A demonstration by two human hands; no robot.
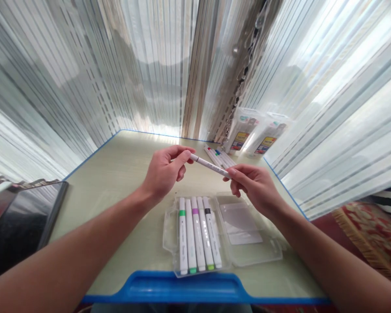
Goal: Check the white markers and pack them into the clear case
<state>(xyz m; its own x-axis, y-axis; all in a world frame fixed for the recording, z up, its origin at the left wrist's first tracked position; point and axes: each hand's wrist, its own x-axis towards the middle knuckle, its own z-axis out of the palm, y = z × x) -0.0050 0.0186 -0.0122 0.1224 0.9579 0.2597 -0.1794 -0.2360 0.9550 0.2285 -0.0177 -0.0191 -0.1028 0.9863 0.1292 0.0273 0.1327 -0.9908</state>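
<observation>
A slim white marker (210, 165) with a dark band near its left end is held above the table between both hands. My left hand (167, 167) pinches the banded end, fingers closed. At the other end, my right hand (252, 184) grips the marker between thumb and fingers. Below them lies an open clear plastic case (169, 230), its left half holding a row of several white markers (200, 239) with green, purple and black bands. In the lid half (273, 254) rests a pale card (243, 224). Loose markers (211, 153) lie behind my right hand.
Two clear packages (241, 134) with yellow labels stand at the table's back right. The pale green table (117, 165) has a blue rim and a blue tray (182, 287) at the front. Striped curtains (150, 78) hang close behind. A dark glossy panel (26, 221) is at left.
</observation>
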